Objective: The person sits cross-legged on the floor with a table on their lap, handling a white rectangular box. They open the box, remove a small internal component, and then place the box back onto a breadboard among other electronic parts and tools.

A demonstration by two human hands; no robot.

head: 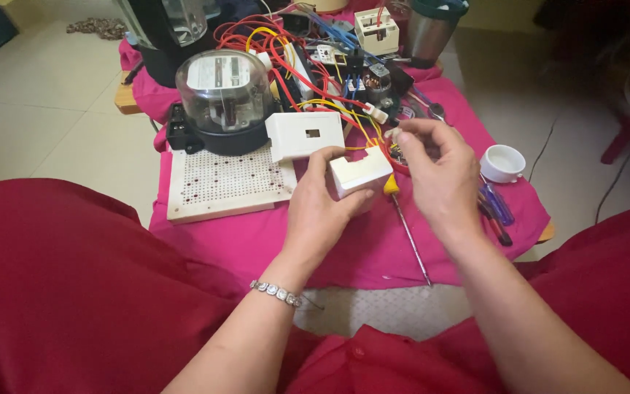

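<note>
my left fingers (pixel 320 169) clamp the white switch box (pixel 359 172); my right hand (pixel 432 171) pinches a small part; yellow wire (pixel 344 111) may snag, tipping box onto screwdriver (pixel 407 230)

The left hand (pixel 320 211) covers the near side of the white box (pixel 359 172), and the right hand (pixel 437 175) hides what its fingertips pinch and the screwdriver's (pixel 407 230) yellow handle. The black appliance (pixel 169 29) and the steel cup (pixel 429 29) at the table's far edge are cut off by the top of the frame. Parts under the tangled wires (pixel 293 44) are too small to make out.
</note>
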